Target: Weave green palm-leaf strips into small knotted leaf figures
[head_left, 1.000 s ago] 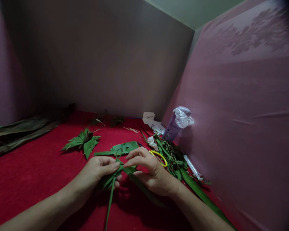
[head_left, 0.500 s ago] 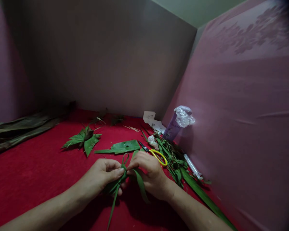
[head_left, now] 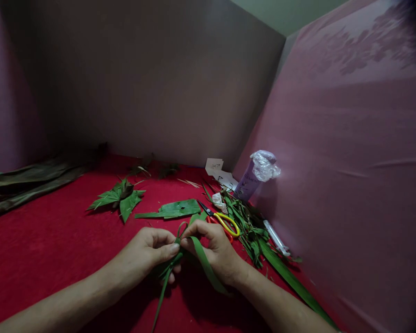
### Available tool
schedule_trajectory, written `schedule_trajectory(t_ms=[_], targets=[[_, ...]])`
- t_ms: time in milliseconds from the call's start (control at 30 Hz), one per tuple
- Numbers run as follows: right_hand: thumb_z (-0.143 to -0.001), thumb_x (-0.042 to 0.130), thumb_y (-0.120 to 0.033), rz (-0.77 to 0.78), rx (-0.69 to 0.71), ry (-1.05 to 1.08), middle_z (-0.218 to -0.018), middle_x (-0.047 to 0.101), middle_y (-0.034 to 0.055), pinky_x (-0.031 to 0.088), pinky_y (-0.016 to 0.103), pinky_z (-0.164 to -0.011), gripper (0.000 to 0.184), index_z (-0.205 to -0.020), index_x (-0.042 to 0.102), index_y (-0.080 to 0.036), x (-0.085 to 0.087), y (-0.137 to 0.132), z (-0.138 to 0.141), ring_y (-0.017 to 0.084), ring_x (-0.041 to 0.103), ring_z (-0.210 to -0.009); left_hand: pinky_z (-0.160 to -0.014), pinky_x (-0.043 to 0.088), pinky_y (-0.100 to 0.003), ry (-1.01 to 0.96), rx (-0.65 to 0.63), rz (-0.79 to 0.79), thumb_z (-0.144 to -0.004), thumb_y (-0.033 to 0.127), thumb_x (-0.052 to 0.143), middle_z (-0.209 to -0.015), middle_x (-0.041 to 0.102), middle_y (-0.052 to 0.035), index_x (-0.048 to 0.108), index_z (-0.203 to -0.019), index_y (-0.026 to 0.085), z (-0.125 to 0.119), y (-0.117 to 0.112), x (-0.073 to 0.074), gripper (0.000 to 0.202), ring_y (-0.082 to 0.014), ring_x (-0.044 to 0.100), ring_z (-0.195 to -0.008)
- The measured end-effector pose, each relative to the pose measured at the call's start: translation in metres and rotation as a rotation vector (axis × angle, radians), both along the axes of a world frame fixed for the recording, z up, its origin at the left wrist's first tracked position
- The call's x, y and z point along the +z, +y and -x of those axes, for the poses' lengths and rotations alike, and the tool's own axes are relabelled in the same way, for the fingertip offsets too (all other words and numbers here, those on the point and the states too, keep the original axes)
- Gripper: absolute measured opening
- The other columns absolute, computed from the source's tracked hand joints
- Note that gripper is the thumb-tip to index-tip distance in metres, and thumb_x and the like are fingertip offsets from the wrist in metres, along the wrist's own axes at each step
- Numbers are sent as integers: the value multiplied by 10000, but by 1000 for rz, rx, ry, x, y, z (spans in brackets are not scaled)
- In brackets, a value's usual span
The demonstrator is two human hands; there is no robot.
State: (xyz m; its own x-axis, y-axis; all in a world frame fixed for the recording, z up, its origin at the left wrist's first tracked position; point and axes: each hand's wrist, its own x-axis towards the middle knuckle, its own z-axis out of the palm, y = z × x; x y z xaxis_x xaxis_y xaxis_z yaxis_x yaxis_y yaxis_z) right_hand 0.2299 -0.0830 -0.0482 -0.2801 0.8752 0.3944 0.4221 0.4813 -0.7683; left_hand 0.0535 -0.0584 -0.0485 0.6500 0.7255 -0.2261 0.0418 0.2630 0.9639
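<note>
My left hand (head_left: pixel 156 249) is closed around a bundle of folded green leaf strips (head_left: pixel 167 268), its thumb pressing on top. A thin strip end hangs from the bundle toward me, and a small loop stands up above it. With thumb and forefinger, my right hand (head_left: pixel 211 247) pinches a long green leaf strip (head_left: pixel 205 266) right beside the bundle; its free end curves down in front of the palm. Scissors (head_left: pixel 225 223) with yellow and red handles lie just beyond my right hand. Flat cut leaf pieces (head_left: pixel 178 209) rest past my fingertips.
A leaf rosette (head_left: pixel 123 199) lies on the red cloth (head_left: pixel 55 249). To the right are a heap of leaf scraps (head_left: pixel 246 226), a long leaf (head_left: pixel 294 282), a purple box with clear plastic (head_left: pixel 247 182) and white papers (head_left: pixel 225 179). Dried leaves (head_left: pixel 31 185) lie far left.
The strip in my right hand has swung outward, its free end now reaching farther right and lower. My right fingers have shifted slightly at the bundle; my left hand keeps its hold.
</note>
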Motion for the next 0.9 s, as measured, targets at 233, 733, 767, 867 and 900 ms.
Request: schedule_trajectory(t_ms=[233,733,767,867,900], targets=[[-790,561,-170,30,-20,48,-635,566,-8,398,213,-573,76,-733,602,-140,1,-2,2,100,503,-582,-507,441,-257,0,-32,-3,-716,387,661,-661,672,-49,592,-740,124,2,4,-3,274,-157,623,-532],[-745,652,-310,312,20,302,-589,466,-48,298,168,-462,202,-690,552,-143,3,0,1,56,372,-509,-563,474,-250,-30,-54,51,-718,281,682,-685,703,-61,588,-726,124,3,3,2,183,-140,636,-557],[-740,655,-307,305,22,310,-591,471,-45,307,170,-468,204,-681,549,-142,3,0,1,59,379,-513,-574,480,-255,-44,-59,63,-737,300,665,-701,703,-64,592,-743,123,3,3,2,192,-141,639,-569],[-754,625,-295,278,14,316,-602,496,-31,340,186,-497,192,-671,552,-139,1,1,2,71,411,-531,-575,489,-260,-68,-47,103,-776,346,622,-712,699,-66,592,-761,123,2,3,2,225,-142,640,-576],[-762,611,-287,272,9,307,-606,506,-26,348,191,-505,179,-677,558,-139,0,2,2,75,421,-537,-570,487,-257,-67,-43,105,-775,349,623,-705,698,-64,591,-755,124,2,3,2,228,-140,640,-571]])
